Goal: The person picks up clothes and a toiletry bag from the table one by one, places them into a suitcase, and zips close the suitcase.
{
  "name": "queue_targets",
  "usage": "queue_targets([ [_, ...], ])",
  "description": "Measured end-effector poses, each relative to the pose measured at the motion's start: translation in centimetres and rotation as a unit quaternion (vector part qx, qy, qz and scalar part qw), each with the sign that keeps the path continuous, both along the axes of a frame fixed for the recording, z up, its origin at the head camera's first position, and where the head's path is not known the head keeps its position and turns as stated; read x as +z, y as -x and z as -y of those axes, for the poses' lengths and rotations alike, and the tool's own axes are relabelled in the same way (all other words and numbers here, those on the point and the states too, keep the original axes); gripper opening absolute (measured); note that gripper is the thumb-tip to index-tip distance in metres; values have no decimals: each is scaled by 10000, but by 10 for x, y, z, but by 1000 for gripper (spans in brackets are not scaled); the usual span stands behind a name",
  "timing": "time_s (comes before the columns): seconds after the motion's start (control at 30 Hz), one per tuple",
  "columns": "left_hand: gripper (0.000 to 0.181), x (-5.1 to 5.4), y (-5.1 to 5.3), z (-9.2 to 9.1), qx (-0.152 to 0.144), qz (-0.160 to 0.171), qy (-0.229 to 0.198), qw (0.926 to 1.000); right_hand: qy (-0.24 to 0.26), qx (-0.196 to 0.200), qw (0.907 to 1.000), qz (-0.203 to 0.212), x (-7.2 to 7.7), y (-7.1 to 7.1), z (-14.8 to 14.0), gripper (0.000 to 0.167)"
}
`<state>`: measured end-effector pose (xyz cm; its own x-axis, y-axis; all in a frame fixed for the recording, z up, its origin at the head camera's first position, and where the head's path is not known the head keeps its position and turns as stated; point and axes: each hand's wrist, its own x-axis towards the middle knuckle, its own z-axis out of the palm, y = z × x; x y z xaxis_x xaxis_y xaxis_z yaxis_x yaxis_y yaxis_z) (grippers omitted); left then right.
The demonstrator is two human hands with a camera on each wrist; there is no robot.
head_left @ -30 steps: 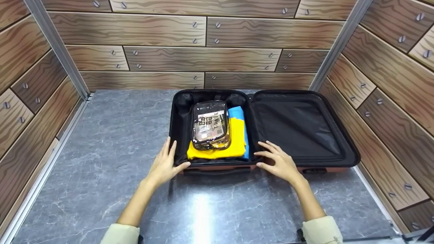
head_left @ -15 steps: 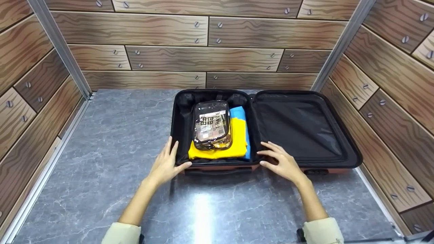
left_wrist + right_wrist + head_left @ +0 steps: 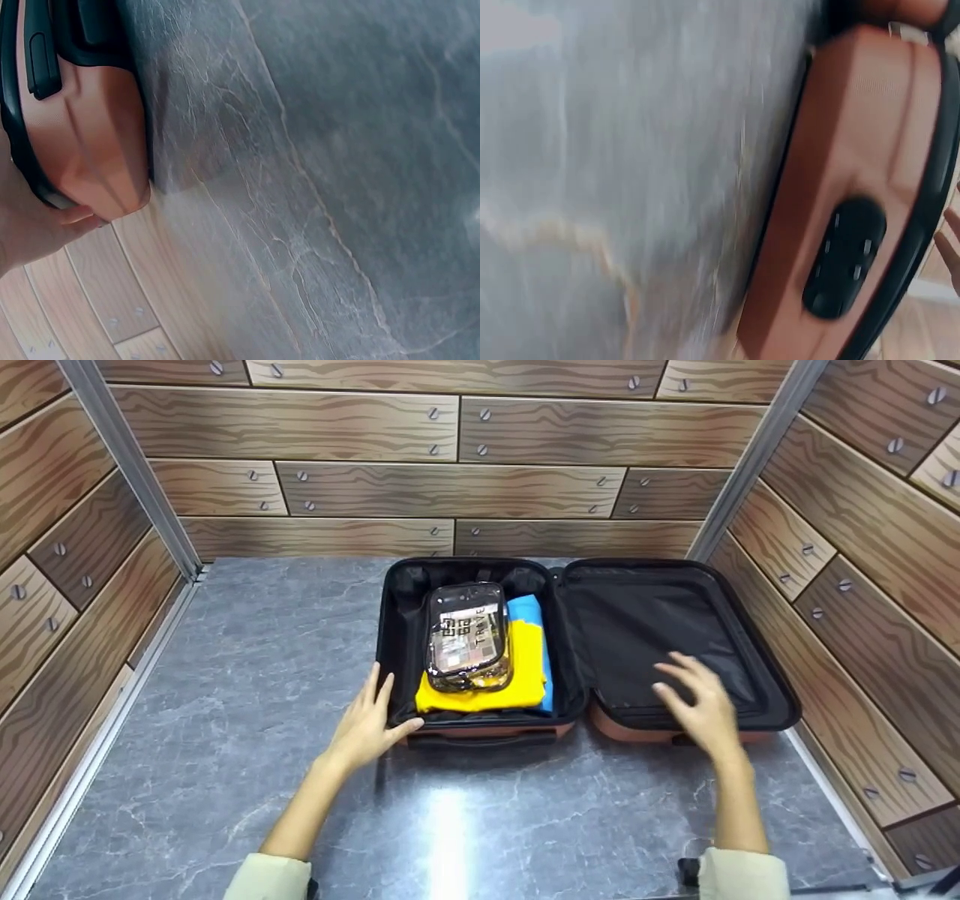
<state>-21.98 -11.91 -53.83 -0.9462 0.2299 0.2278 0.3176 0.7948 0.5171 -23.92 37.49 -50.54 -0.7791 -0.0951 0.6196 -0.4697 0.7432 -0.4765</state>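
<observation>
Wood-patterned walls (image 3: 360,431) surround a grey marbled table (image 3: 262,645), where a suitcase (image 3: 487,723) lies open, its lid (image 3: 615,637) laid out to the right. Inside the left half, a clear pouch (image 3: 465,630) rests on yellow cloth (image 3: 529,664), with blue cloth (image 3: 523,609) showing along the right edge. Straight, spread fingers of the left hand (image 3: 364,729) touch the suitcase's near left corner. Released, the right hand (image 3: 707,711) hovers with loosely spread fingers above the lid's near part. A dark lock (image 3: 845,259) sits on the orange-brown side.
</observation>
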Motion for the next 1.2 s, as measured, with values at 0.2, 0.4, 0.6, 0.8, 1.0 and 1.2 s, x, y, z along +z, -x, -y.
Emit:
queue_targets([
  [0.2, 93, -1, 1, 0, 1, 56, -9, 10000, 498, -1015, 9933, -256, 5, -8, -44, 30],
  [0.4, 92, -1, 1, 1, -4, 96, -51, 9999, 1488, -2327, 9600, 454, 2, -22, -78, 34],
  [0.6, 92, 0, 0, 0, -16, 148, -95, 9998, 2970, -3068, 8940, 1359, -7, -30, -97, 42],
  [0.8, 91, 2, -1, -1, -42, 139, -124, 9998, 5069, -2380, 7987, 2201, -18, -38, -103, 49],
  [1.0, 90, 1, -1, -1, -46, 104, -178, 9998, 5749, -1848, 7705, 2044, -31, -39, -103, 53],
  [1.2, 91, 0, -1, -1, -27, 169, -224, 9996, 5909, -1333, 7780, 1668, -46, -32, -102, 61],
])
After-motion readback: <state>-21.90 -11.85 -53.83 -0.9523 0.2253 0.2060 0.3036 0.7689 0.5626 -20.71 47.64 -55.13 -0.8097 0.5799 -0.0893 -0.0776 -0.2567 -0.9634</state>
